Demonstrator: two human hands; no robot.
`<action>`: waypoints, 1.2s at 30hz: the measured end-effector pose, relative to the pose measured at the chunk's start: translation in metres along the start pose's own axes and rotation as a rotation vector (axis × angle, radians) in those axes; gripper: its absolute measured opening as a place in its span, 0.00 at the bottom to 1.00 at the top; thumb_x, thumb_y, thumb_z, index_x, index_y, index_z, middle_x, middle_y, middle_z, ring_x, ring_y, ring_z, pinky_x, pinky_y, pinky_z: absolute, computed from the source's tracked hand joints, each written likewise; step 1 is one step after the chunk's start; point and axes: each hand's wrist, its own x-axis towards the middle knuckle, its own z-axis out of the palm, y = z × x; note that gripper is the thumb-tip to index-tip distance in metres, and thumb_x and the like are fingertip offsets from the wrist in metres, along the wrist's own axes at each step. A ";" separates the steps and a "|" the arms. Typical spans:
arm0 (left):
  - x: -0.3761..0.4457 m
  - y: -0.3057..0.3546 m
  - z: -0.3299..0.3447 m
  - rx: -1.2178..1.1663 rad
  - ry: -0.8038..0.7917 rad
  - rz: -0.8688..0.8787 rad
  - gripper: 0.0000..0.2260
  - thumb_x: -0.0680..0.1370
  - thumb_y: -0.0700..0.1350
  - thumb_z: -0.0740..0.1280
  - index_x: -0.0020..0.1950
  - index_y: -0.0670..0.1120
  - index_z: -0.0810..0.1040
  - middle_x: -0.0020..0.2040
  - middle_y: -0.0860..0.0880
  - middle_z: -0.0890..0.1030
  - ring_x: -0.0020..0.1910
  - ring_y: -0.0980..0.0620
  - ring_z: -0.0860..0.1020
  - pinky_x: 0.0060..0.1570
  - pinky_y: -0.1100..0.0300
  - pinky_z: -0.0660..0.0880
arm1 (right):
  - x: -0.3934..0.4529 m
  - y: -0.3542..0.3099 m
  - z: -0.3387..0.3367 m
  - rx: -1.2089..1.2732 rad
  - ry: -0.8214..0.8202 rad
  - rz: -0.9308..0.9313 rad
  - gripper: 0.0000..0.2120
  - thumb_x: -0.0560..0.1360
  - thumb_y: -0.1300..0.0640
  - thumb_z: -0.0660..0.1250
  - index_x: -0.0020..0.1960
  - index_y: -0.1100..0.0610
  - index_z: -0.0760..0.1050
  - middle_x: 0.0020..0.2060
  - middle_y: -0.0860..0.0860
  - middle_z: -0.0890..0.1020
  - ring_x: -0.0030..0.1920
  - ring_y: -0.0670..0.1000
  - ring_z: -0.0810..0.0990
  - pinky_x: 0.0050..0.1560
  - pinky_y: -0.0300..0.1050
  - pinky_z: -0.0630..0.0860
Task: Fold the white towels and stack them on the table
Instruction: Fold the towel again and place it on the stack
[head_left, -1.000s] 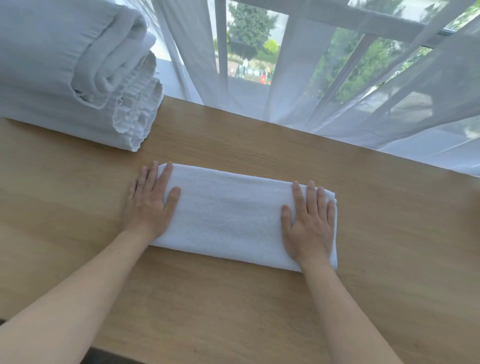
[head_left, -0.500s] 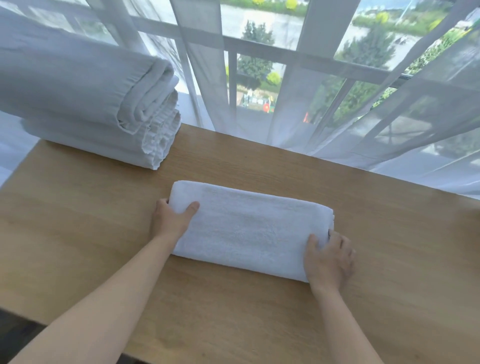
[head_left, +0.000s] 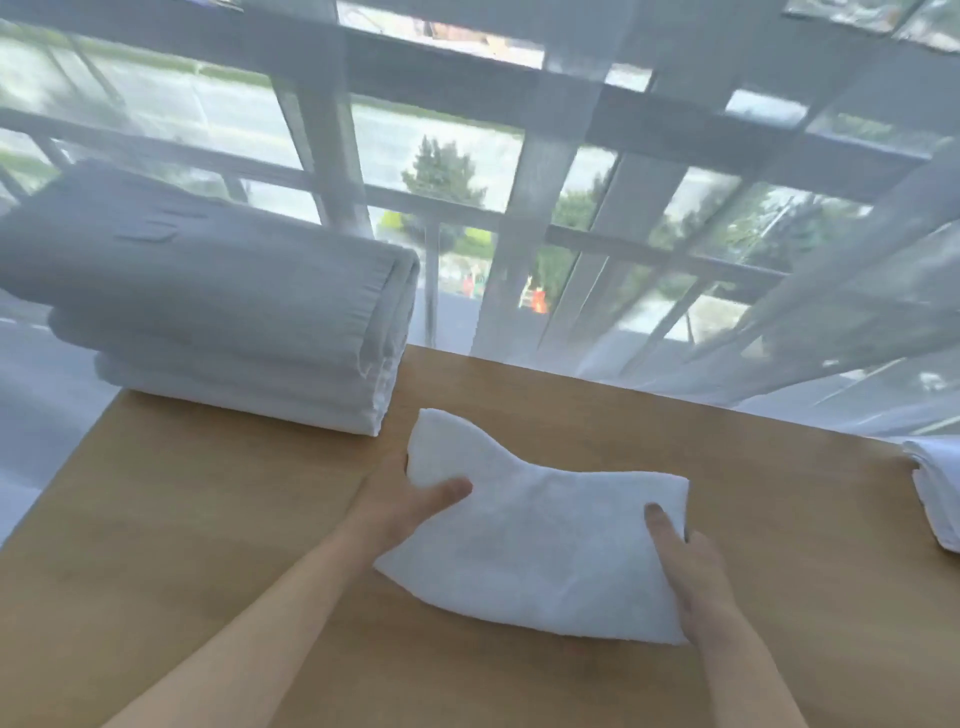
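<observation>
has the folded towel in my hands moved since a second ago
Yes. The folded towel has lifted off the table, its left end raised toward the towel stack.

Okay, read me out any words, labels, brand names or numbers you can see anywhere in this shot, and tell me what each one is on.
None: no readable text anywhere in the picture.
The folded towel held by the left hand and right hand: plain white, no label showing.
The stack of folded linens: a faint raised mark on top, too blurred to tell whether it is lettering.
The small red and orange shapes outside the window: too small and blurred to read.
</observation>
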 end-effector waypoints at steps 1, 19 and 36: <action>-0.006 0.011 -0.018 -0.030 -0.052 0.050 0.19 0.64 0.63 0.79 0.51 0.60 0.83 0.46 0.64 0.85 0.43 0.65 0.83 0.42 0.63 0.79 | -0.014 -0.010 0.002 0.028 -0.019 -0.010 0.29 0.72 0.33 0.70 0.55 0.58 0.78 0.48 0.55 0.85 0.46 0.59 0.85 0.50 0.58 0.82; 0.073 0.134 -0.411 -0.166 0.501 0.273 0.16 0.70 0.55 0.79 0.47 0.45 0.83 0.44 0.50 0.86 0.39 0.52 0.85 0.33 0.60 0.81 | -0.139 -0.303 0.250 0.305 -0.247 -0.428 0.15 0.79 0.46 0.68 0.50 0.58 0.81 0.42 0.55 0.87 0.40 0.57 0.87 0.34 0.50 0.83; 0.132 0.083 -0.442 0.373 0.655 0.271 0.24 0.71 0.56 0.77 0.61 0.51 0.74 0.53 0.49 0.81 0.52 0.44 0.79 0.49 0.52 0.69 | -0.120 -0.287 0.299 -0.001 0.022 -0.454 0.15 0.79 0.47 0.67 0.61 0.51 0.69 0.48 0.47 0.79 0.42 0.46 0.77 0.35 0.43 0.70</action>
